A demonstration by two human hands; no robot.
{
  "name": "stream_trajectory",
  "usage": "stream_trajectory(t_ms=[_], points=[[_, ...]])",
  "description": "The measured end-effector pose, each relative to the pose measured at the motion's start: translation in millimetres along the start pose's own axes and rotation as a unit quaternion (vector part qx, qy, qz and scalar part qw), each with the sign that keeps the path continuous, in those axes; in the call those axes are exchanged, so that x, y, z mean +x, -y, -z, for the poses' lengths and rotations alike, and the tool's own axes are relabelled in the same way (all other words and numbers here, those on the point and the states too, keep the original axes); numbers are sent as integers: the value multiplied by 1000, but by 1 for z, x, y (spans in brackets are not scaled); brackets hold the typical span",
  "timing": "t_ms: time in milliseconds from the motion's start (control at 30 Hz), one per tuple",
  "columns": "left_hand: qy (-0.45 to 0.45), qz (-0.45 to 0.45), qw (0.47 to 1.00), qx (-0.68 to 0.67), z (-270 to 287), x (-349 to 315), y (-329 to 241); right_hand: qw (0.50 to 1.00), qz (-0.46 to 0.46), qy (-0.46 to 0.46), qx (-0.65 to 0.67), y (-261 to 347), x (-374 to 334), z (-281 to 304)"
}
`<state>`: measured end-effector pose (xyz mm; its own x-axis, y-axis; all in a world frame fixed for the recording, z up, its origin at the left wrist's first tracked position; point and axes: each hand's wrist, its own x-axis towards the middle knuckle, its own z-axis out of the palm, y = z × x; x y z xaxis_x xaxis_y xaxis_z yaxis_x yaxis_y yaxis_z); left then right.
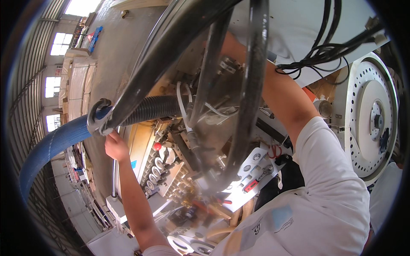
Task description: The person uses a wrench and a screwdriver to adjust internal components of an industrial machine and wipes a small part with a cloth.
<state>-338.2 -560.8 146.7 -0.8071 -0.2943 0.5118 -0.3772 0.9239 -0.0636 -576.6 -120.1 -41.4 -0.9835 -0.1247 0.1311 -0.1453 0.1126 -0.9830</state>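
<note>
My left hand is closed with its fingertips up at the grey hooked end of a dark metal bar. What exactly it grips is hidden. Just above it, a blue ribbed hose meets a black corrugated hose at that hooked end. A bright metal rod stands beside my left wrist. My right arm reaches up and forward behind the dark bars. Only part of my right hand shows between them, near a light-coloured machine panel, and its fingers are hidden.
Large dark bars cross close in front. Black cables hang in loops at the upper right. A round perforated machine wheel stands at the right. Below lie a white tool plate, red-handled pliers, a red knob and several rollers.
</note>
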Motion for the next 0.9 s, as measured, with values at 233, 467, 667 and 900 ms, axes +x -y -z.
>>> stream_trajectory(t_ms=[233,467,667,900], points=[[-17,-15,998,53,1,-9,29,993,-102,21,-51,48,-15,-9],[-24,-41,999,14,5,-11,22,985,-105,13,-136,48,-20,-3],[-64,-67,995,-41,4,-12,27,981,-102,10,-165,49,-19,-8],[-35,-38,998,40,10,-13,24,984,-103,-25,-146,36,-30,-16]])
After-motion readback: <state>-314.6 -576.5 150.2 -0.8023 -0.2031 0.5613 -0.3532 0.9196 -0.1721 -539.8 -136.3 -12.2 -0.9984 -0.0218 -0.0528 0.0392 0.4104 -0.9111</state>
